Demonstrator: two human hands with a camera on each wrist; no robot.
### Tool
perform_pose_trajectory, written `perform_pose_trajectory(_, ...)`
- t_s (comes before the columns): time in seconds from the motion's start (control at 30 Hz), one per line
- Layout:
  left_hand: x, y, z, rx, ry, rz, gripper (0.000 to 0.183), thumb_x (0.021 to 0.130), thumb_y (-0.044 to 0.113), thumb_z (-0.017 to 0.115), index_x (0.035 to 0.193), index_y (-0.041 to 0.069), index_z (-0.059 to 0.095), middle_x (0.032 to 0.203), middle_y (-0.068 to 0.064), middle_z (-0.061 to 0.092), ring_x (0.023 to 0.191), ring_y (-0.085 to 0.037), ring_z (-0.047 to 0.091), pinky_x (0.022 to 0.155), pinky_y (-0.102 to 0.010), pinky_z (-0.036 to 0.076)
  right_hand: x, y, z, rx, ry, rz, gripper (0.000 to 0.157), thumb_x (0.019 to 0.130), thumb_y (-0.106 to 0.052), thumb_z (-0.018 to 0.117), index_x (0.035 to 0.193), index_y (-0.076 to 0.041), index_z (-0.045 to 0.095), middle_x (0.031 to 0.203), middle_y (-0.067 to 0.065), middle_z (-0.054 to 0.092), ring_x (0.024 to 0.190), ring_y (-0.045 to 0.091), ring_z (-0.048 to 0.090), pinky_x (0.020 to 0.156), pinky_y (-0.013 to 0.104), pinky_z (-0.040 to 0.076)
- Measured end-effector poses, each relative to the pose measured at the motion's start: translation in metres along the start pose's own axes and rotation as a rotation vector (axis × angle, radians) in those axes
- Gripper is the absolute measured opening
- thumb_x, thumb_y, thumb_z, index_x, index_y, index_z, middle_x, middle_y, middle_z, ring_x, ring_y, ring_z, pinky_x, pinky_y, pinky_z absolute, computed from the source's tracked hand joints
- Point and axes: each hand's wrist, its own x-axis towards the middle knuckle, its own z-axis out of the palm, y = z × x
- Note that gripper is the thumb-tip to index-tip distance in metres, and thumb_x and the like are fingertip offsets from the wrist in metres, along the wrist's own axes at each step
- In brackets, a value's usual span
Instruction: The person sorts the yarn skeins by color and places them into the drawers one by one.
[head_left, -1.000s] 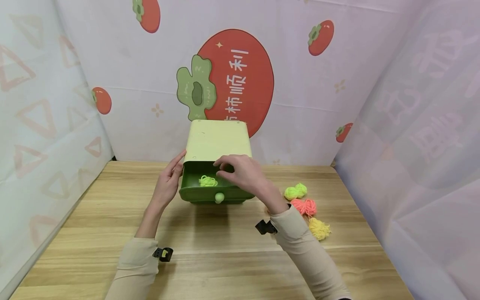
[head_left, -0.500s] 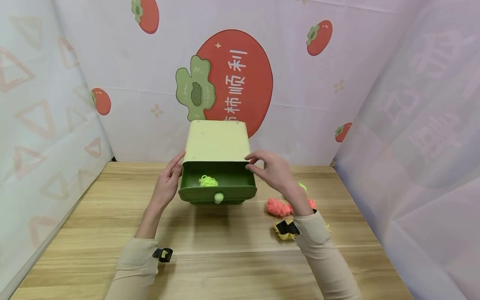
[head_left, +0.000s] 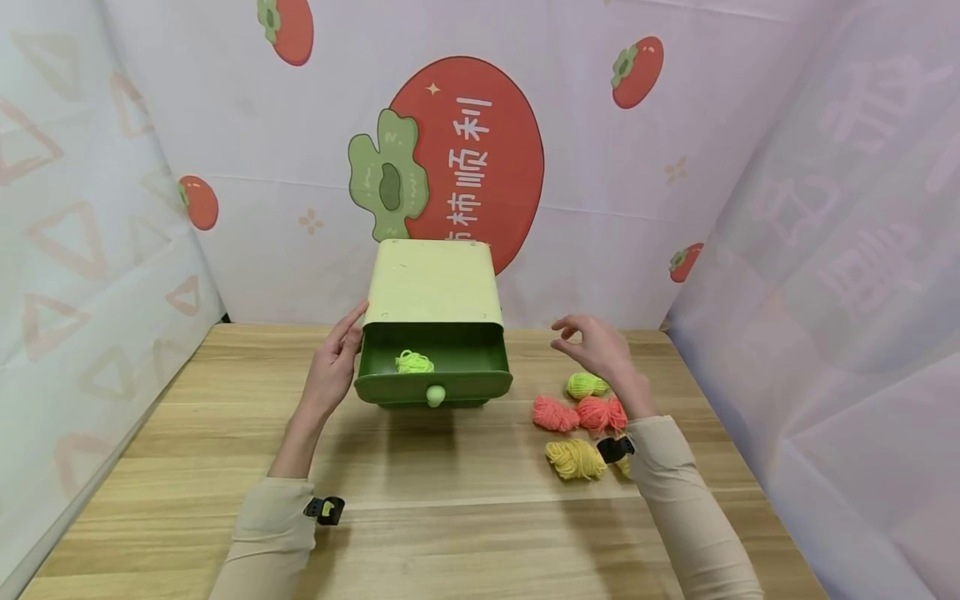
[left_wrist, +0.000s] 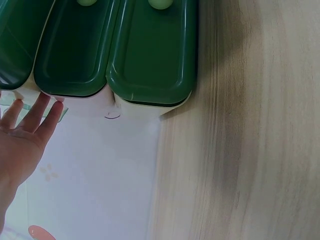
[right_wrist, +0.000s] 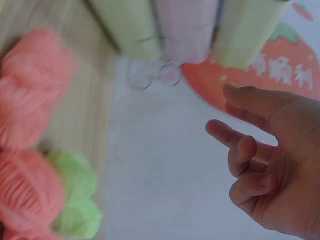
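Observation:
A small cabinet (head_left: 435, 279) with a pale yellow top stands on the table, its green top drawer (head_left: 472, 385) pulled out. Inside the drawer, towards the left, lies a neon green yarn bundle (head_left: 414, 362). My left hand (head_left: 332, 367) rests with extended fingers against the cabinet's left side; in the left wrist view its fingertips touch the wall beside the green drawer fronts (left_wrist: 152, 55). To the right of the cabinet, my right hand (head_left: 596, 346) hovers in the air, fingers loosely bent, nothing between them. The right wrist view shows that hand (right_wrist: 280, 165) apart from the cabinet.
Yarn bundles lie on the table at right: a neon green one (head_left: 587, 384), two coral ones (head_left: 555, 413), a yellow one (head_left: 575, 459) and another yellow one partly behind the right wrist strap (head_left: 616, 450). A printed cloth (head_left: 600, 208) hangs behind the table.
My right hand has moved right, from above the open drawer past the cabinet's edge, and the yarn on the table shows more fully. The left hand stays at the cabinet's side.

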Motion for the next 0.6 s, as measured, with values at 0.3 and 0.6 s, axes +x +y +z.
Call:
perform_pose_trajectory(0.3,0.001,-0.002,0.000,-0.023,-0.004,-0.005,0.044,0.110,0.025,0.038,0.154,0.020,0.041,0.146,-0.020,0.051,0.114,-0.032,0.057,0.102,-0.056,0.045,-0.002,0.039,0.014,-0.055,-0.126,0.106,0.045,0.094,-0.039,0.067,0.131,-0.014,0.063,0.124,0.016,0.066,0.107,0.036,0.065,0.078,0.054,0.054)
perform_pose_trajectory(0.6,0.000,-0.002,0.000,0.022,-0.002,-0.021,0.045,0.109,0.028,0.037,0.154,0.022,0.040,0.118,-0.023,0.062,0.089,-0.018,0.052,0.091,-0.037,0.045,-0.013,0.063,0.022,-0.081,-0.245,0.198,0.058,0.093,-0.043,0.068,0.141,-0.012,0.055,0.134,0.024,0.059,0.115,0.042,0.060,0.082,0.058,0.052)
